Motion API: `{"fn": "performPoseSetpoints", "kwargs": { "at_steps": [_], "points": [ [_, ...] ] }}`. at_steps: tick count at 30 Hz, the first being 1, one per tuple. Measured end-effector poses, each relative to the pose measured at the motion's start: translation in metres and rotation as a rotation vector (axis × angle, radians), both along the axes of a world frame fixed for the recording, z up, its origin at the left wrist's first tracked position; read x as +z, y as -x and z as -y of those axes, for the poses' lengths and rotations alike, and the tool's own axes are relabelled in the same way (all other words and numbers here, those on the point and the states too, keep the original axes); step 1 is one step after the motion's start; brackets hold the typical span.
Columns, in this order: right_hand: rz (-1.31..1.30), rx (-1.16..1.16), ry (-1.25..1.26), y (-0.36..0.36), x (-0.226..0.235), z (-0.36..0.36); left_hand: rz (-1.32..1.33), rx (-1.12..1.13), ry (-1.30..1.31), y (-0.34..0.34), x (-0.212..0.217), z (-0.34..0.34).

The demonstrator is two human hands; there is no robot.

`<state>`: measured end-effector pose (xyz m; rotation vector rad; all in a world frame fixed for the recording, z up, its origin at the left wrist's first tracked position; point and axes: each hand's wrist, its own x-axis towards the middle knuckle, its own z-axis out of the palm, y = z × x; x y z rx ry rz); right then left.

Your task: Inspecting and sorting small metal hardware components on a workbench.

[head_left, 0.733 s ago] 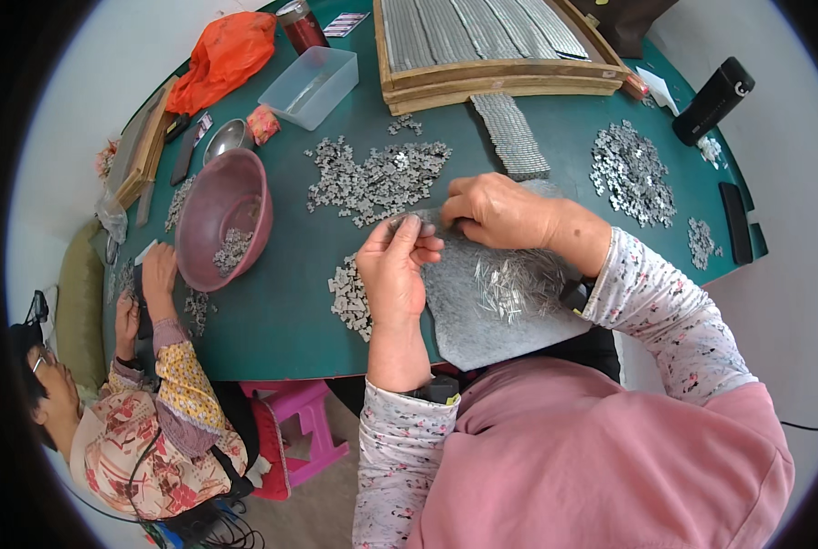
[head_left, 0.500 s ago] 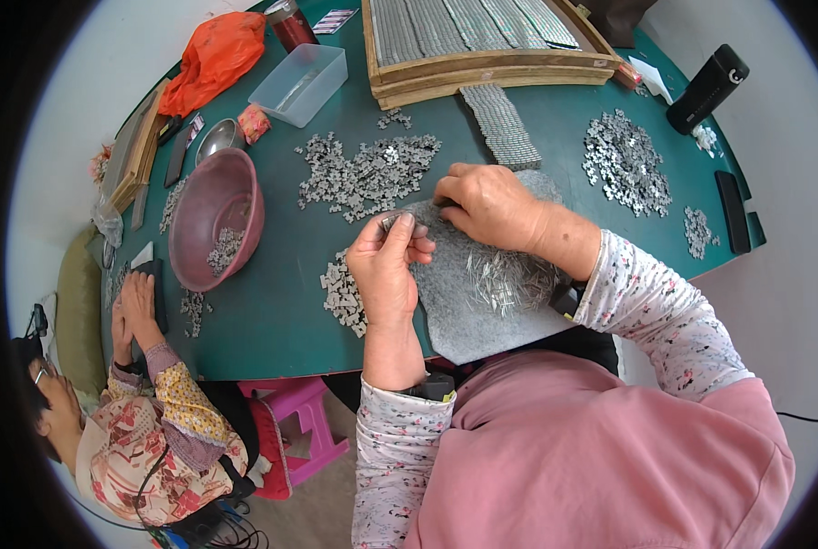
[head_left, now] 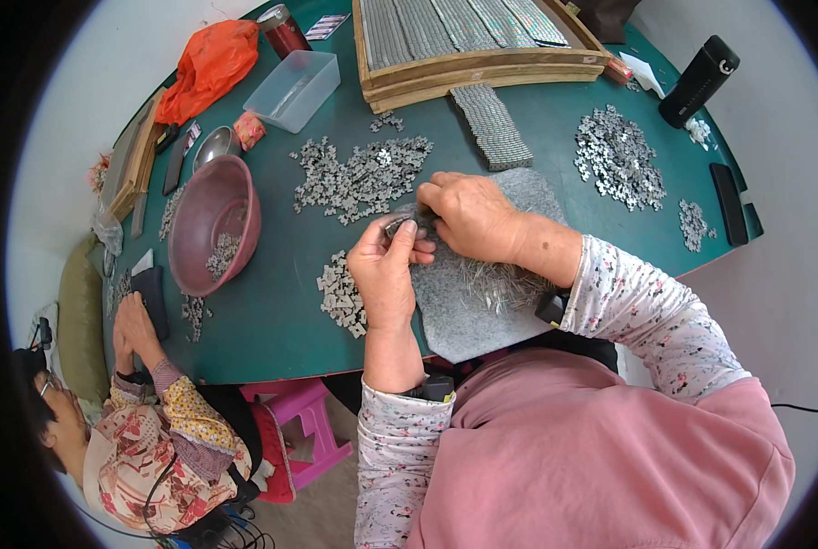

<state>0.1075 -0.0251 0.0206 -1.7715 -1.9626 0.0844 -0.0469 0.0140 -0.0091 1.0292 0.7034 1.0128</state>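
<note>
"Since the green table takes up most of the scene, what comes after it in size?"

"A co-worker at the left edge, hands close together. Then the wooden tray on the far side, filled with ribbed grey metal rows."

"And next?"

"A grey felt mat lies along the near edge. To the left stands a pink plastic basin with some metal bits in it, and beyond that a clear plastic box."

"How are the person's own hands?"

"Close together at the mat's left part. The right hand is bent, fingertips drawn in just beside the left ones; I cannot tell whether they pinch anything. The left hand has its thumb pressed against its fingers."

"What is smaller?"

"A ribbed metal strip between tray and mat, and loose heaps: a grey heap beyond the left hand, a paler heap to its left, a shiny heap at right."

"Smallest of all?"

"Thin metal pins scattered on the mat, near the right wrist, and a small dark metal piece pinched by the left thumb and fingers, its details too small to make out."
</note>
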Motion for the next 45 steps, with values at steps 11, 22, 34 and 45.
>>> {"fn": "performPoseSetpoints", "kwargs": {
  "at_steps": [11, 22, 34, 45],
  "points": [
    [-0.514, 0.162, 0.016, -0.004, 0.020, 0.006, -0.087, -0.073, -0.119, 0.000, 0.002, 0.002],
    [-0.486, 0.087, 0.059, -0.007, 0.035, 0.025, -0.075, -0.189, -0.140, -0.005, 0.007, 0.008],
    [0.099, 0.233, -0.045, -0.022, 0.016, 0.038, 0.037, -0.070, 0.064, 0.000, 0.004, 0.003],
    [0.208, 0.301, -0.051, -0.023, 0.008, 0.033, 0.007, -0.077, 0.035, 0.000, 0.003, 0.006]
  ]
}}
